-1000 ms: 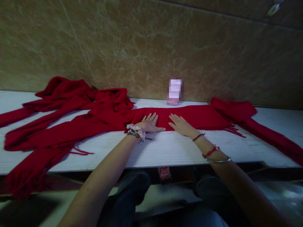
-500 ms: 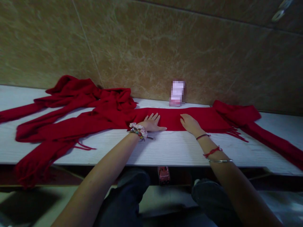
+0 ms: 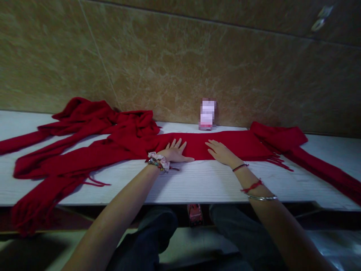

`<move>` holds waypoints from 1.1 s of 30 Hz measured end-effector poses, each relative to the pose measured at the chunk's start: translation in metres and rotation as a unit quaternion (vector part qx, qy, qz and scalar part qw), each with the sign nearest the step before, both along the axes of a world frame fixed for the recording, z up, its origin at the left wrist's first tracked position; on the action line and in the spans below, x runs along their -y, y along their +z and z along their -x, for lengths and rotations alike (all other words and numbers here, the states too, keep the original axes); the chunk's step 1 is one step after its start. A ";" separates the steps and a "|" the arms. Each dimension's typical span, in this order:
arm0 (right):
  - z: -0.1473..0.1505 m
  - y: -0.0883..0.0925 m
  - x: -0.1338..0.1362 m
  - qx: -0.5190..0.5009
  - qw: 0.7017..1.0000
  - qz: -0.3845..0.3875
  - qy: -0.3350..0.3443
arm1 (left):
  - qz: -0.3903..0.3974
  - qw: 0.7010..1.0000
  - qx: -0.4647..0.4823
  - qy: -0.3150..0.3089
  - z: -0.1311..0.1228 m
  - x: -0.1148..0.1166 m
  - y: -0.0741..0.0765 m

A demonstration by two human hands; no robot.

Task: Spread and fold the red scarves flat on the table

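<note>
A red fringed scarf lies in a flat strip across the white table. My left hand rests on it palm down with fingers spread. To the right, my right hand also lies on the cloth, its fingers stretched out and slightly apart. Neither hand grips the fabric. Toward the left end the red cloth is loosely bunched, with folds and fringe hanging over the table's front edge. At the right, a folded-over length lies above some fringe, and a strip runs off toward the right edge.
A phone-like item with a blurred screen leans against the brown marbled wall behind the white table. Below the table's front edge is a small red object between my knees. A socket-like fitting is on the wall.
My right hand has shifted slightly left along the scarf and its fingers have straightened and spread. My left hand stays flat on the cloth. The view has tilted a little.
</note>
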State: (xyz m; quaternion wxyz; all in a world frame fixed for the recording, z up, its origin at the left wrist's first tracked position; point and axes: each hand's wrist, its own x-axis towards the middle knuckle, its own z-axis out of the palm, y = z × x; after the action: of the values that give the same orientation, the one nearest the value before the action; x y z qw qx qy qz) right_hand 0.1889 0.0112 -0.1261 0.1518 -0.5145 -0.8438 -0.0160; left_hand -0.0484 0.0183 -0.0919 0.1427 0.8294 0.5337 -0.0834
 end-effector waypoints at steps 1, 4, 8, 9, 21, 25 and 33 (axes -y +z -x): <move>0.000 0.001 0.000 -0.016 0.999 -0.026 0.016 | -0.009 1.000 0.008 -0.021 0.002 0.000 0.001; 0.001 0.004 0.001 -0.072 0.992 -0.088 0.062 | -0.070 0.992 0.038 -0.100 0.008 -0.002 0.005; 0.005 0.004 0.003 -0.093 0.989 -0.084 0.073 | -0.174 0.975 0.081 -0.110 0.012 -0.007 0.006; 0.005 0.004 0.003 -0.093 0.990 -0.081 0.073 | -0.196 0.972 0.082 -0.100 0.012 -0.009 0.005; 0.019 0.003 0.013 -0.132 0.981 -0.075 0.123 | -0.230 0.970 0.047 -0.065 0.027 -0.033 -0.008; 0.027 0.000 0.017 -0.097 0.984 -0.052 0.141 | -0.255 0.965 0.054 -0.013 0.040 -0.042 0.007; 0.026 0.007 0.019 -0.141 0.978 -0.062 0.140 | -0.240 0.969 0.055 0.002 0.058 -0.044 -0.007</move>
State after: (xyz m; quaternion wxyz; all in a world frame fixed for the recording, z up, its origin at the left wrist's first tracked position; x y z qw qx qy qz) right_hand 0.1632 -0.0079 -0.1193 0.3013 -0.3779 -0.8751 0.0256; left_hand -0.1065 0.0622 -0.0985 -0.0319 0.8413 0.5315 0.0931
